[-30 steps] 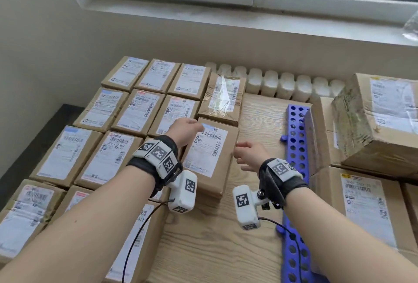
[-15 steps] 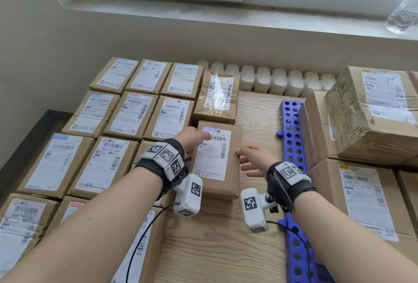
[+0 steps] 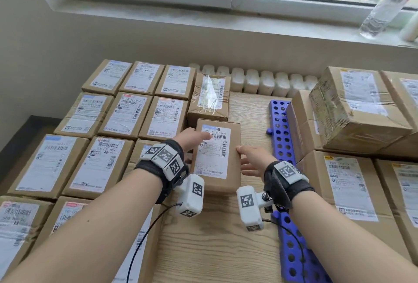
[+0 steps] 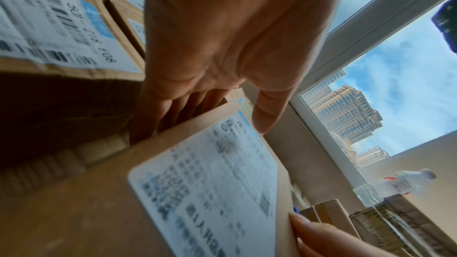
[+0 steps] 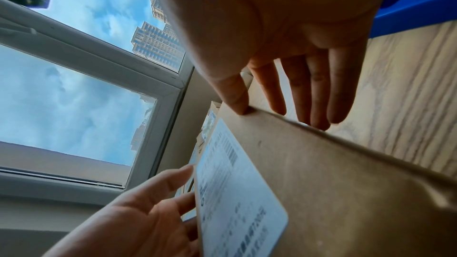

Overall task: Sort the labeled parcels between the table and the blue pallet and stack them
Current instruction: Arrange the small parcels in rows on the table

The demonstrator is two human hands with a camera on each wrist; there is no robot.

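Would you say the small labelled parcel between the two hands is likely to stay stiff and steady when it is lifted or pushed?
Probably stiff: the parcel shows crisp cardboard edges and flat faces. It lies flat on the wooden table, so it should slide, not tip or roll. The left hand and right hand flank its sides, suggesting an easy two-handed lift.

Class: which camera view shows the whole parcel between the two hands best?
The head view: the parcel shows whole, label up, on the table, left hand and right hand at its sides. Both wrist views show only part of it, blurred.
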